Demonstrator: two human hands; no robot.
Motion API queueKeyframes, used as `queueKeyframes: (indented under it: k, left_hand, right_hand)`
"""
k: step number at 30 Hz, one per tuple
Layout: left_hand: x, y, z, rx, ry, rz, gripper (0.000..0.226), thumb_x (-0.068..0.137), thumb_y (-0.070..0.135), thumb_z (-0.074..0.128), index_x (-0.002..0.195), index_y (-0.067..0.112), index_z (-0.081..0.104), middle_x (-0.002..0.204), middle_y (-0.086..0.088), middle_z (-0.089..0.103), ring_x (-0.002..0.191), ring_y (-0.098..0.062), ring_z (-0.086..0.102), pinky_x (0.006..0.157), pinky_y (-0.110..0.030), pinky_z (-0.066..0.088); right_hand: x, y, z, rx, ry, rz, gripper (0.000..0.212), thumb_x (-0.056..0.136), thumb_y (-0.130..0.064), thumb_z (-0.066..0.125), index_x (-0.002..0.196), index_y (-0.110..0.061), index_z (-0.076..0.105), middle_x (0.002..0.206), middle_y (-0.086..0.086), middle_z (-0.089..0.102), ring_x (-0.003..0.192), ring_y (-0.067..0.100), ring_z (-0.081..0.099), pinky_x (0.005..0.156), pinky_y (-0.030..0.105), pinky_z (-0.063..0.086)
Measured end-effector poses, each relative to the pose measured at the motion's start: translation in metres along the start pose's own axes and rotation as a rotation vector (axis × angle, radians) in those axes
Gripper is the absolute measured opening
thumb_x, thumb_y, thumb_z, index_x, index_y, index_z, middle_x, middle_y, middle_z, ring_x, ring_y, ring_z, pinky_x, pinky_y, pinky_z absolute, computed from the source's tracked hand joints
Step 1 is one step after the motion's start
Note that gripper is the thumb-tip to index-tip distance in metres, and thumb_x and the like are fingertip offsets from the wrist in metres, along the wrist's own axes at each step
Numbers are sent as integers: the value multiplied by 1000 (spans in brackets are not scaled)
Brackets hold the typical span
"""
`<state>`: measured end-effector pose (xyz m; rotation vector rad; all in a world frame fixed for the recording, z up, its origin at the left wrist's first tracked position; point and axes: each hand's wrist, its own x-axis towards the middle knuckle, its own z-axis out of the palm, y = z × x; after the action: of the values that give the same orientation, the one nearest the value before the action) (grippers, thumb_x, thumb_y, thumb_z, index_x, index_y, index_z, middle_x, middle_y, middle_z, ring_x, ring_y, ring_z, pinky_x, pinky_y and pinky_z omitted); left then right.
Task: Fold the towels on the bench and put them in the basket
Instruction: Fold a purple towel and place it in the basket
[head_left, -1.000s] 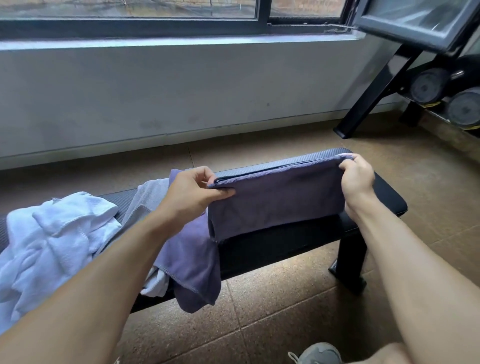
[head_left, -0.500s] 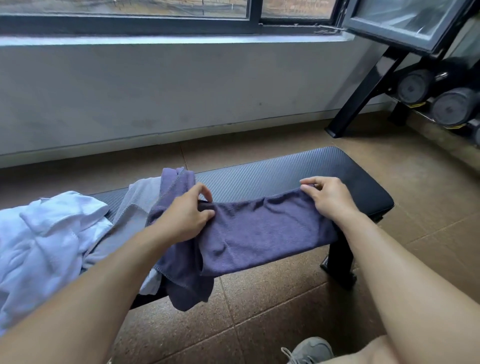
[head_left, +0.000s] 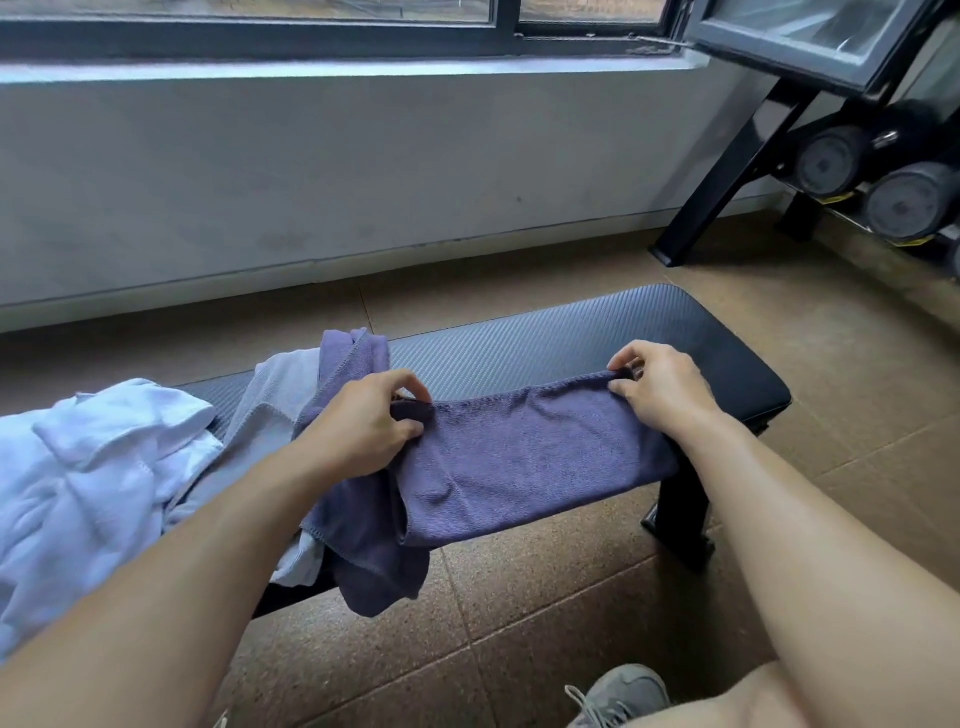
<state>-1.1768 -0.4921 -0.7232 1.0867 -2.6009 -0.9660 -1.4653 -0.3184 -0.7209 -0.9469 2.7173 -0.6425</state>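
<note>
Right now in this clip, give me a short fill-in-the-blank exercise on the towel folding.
1. Both hands pinch the far edge of the ____ towel.
2. That towel lies across the black ____.
3. The left hand is nearer the heap's ____ towel than the right hand is.
4. Near the bottom edge a grey ____ stands on the floor.

Missing words: purple; bench; white; shoe

Bare bench (head_left: 545, 338) beyond the folded towel (head_left: 530, 457) lies open to its right end. Left of that towel, piled towels (head_left: 104, 467) block the bench.
</note>
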Motion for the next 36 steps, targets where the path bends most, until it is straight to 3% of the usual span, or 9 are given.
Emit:
queueKeyframes:
  k: [4,13,16,24,29,31,33,35,36]
  left_hand:
    - [-1,0,0,34,-13,-5,24,85,20,77,100,31,63,91,3,64,82,-20,59,79,-36,55]
    - [-2,0,0,19,26,-100,27,76,27,85,96,30,67,98,5,68,96,-18,63,82,-31,50]
    - [-2,1,0,2,72,-127,30,69,30,90,92,31,70,92,9,68,99,-15,61,77,-26,43]
    - [-3,7,-1,-69,162,-178,29,70,35,91,73,33,62,74,11,65,83,-15,63,71,-26,42]
    - [-3,8,-1,-109,198,-192,28,72,38,90,66,29,64,70,11,67,77,-15,67,74,-31,55]
    - [-3,8,-1,-133,200,-216,29,70,41,91,67,24,67,69,9,69,70,-14,67,71,-34,57]
    - [-3,8,-1,-138,189,-223,31,68,41,92,67,22,68,68,8,68,68,-13,66,68,-32,56]
    - [-4,10,-3,-117,174,-215,33,67,37,93,67,20,66,66,8,66,65,-12,62,65,-29,50]
    - [-5,12,-5,-108,170,-213,34,66,35,94,67,18,63,64,8,64,62,-12,60,63,-29,47]
  right_hand:
    - [-3,-2,-2,-18,11,19,15,87,-32,77,84,-34,63,97,-10,65,100,20,61,87,39,51]
    - [-3,0,0,-72,-68,14,9,92,-39,70,96,-35,63,108,-6,65,110,24,57,99,48,49]
    - [-3,-1,0,-111,-65,5,10,93,-38,69,89,-34,61,108,-4,66,109,25,56,96,47,50]
    - [-2,-4,-2,-159,13,129,9,96,-34,64,89,-29,60,106,0,65,110,29,57,93,43,45]
    - [-2,-4,-2,-137,14,146,2,95,-31,64,97,-30,64,112,3,67,112,30,58,96,43,46]
    - [0,-2,-1,-136,-29,119,20,96,-27,60,116,-30,62,126,4,64,122,30,53,102,46,44]
    - [0,-2,2,-113,-138,35,52,95,-21,53,146,-29,45,149,5,50,139,32,39,114,50,35]
    - [-1,-4,7,-101,-241,-60,64,94,-18,48,155,-33,34,159,1,38,146,31,28,119,52,26]
    - [-2,-5,9,-117,-263,-99,62,94,-19,48,153,-35,39,158,-1,39,145,30,28,118,51,26]
